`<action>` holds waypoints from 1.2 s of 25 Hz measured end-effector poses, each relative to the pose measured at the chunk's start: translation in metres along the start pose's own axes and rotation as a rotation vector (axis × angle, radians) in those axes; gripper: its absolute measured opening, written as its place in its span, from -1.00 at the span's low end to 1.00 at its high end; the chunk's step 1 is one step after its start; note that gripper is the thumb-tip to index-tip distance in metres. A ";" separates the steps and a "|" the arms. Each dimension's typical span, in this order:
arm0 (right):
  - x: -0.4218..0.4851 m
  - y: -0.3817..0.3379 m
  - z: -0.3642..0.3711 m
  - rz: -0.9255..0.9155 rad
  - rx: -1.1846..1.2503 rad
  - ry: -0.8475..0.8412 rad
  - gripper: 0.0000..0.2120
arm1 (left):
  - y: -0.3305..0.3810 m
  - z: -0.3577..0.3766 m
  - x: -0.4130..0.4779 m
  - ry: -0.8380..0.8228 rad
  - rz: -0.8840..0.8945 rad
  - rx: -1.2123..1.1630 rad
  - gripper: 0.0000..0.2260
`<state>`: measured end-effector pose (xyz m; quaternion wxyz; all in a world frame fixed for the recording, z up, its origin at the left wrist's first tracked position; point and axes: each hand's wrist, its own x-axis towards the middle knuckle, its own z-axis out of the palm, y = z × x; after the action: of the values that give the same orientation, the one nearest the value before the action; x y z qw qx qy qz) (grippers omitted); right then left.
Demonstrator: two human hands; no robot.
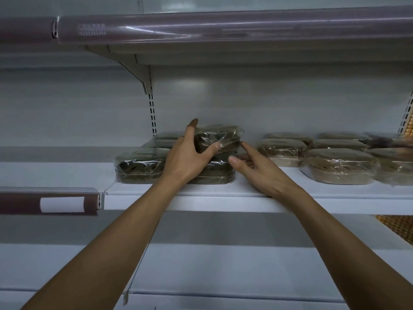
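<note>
A dark olive soap dish wrapped in clear plastic sits on top of a stack of the same dark wrapped dishes on a white store shelf. My left hand grips the top dish, thumb on its front and index finger up along its left side. My right hand is just right of the stack with straight fingers, its fingertips touching the lower right corner of the top dish.
Several beige wrapped dishes fill the same shelf to the right. An upper shelf with a brown price rail hangs overhead. A brown price rail with a white label sits lower left. A slotted upright runs behind the stack.
</note>
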<state>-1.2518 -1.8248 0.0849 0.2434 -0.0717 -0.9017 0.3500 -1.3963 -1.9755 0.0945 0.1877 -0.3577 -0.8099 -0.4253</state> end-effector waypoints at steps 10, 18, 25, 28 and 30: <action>0.004 0.003 0.009 0.010 -0.178 -0.052 -0.33 | 0.007 -0.007 -0.010 -0.115 -0.016 0.120 -0.18; 0.000 -0.004 0.017 -0.008 -0.190 -0.075 -0.16 | 0.011 -0.007 0.016 -0.206 -0.148 0.089 -0.08; -0.005 -0.005 0.015 -0.016 -0.162 -0.041 -0.39 | 0.014 -0.002 0.018 -0.041 -0.183 0.009 -0.28; -0.011 -0.005 0.018 -0.038 -0.169 -0.033 -0.34 | 0.008 -0.005 0.026 -0.024 -0.187 0.063 -0.29; -0.013 -0.003 0.020 -0.028 -0.216 -0.019 -0.28 | 0.005 -0.007 0.032 -0.008 -0.190 0.058 -0.33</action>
<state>-1.2497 -1.8428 0.0691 0.2309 -0.0816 -0.9373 0.2481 -1.4143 -1.9662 0.1205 0.1535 -0.2753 -0.8529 -0.4162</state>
